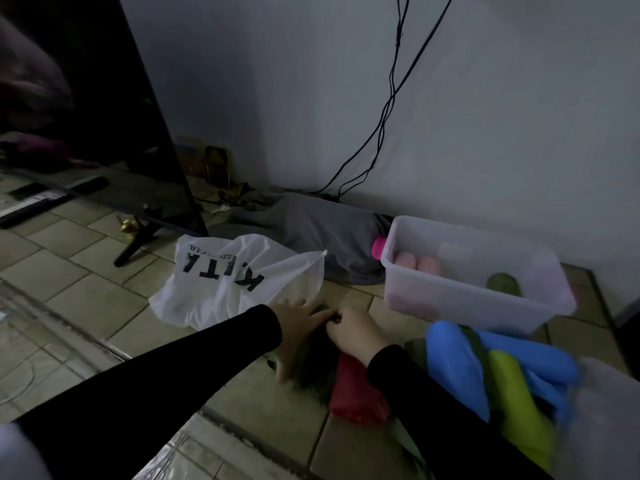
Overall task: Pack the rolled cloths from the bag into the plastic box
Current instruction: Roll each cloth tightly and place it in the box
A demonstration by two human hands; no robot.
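A white plastic bag with black letters lies on the tiled floor. To its right stands a clear plastic box holding two pink rolled cloths and a green one. A dark green cloth lies on the floor in front of the bag. My left hand presses flat on its left side, fingers spread. My right hand grips its top edge. A red cloth lies beside it, partly under my right sleeve.
Blue and yellow-green cloths are piled at the right. A grey garment lies against the wall behind the bag. A TV on a stand is at the left. Black cables hang down the wall.
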